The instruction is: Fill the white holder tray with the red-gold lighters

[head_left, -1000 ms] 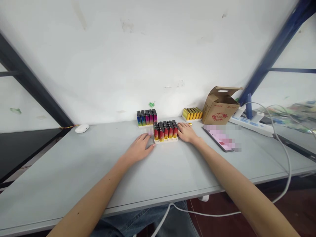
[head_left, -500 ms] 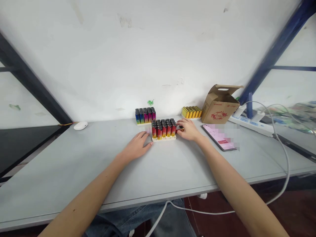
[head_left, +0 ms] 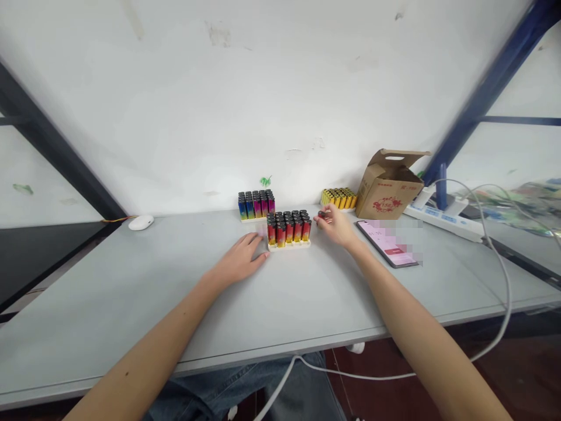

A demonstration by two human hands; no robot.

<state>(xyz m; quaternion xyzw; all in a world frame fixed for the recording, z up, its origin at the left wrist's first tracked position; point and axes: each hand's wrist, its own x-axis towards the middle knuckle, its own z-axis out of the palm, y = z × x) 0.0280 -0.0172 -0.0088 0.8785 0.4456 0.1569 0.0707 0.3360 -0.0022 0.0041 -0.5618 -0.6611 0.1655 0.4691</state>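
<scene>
Several red-and-yellow lighters (head_left: pixel 289 228) with black tops stand upright in a white tray (head_left: pixel 289 247) in the middle of the table. My left hand (head_left: pixel 242 257) lies on the tabletop just left of this tray, its fingers stretched out and holding nothing. At the tray's right side, my right hand (head_left: pixel 335 227) pinches one lighter (head_left: pixel 321 215) with a dark top between thumb and fingers. Its lower part is mostly hidden. Behind stands a second white tray (head_left: pixel 254 220) of blue and purple lighters (head_left: pixel 256 204), also black-topped.
Yellow cylinders (head_left: pixel 339 199) stand in another tray by the wall, beside an open cardboard box (head_left: pixel 388 190). A phone (head_left: pixel 390 245) lies right of my right hand. Farther right are a white power strip (head_left: pixel 447 221) and cables. A white rounded case (head_left: pixel 141 223) sits at the left.
My right hand has lifted slightly and turned, with the lighter in its fingers now more upright and higher beside the tray. My left hand has stayed in place.
</scene>
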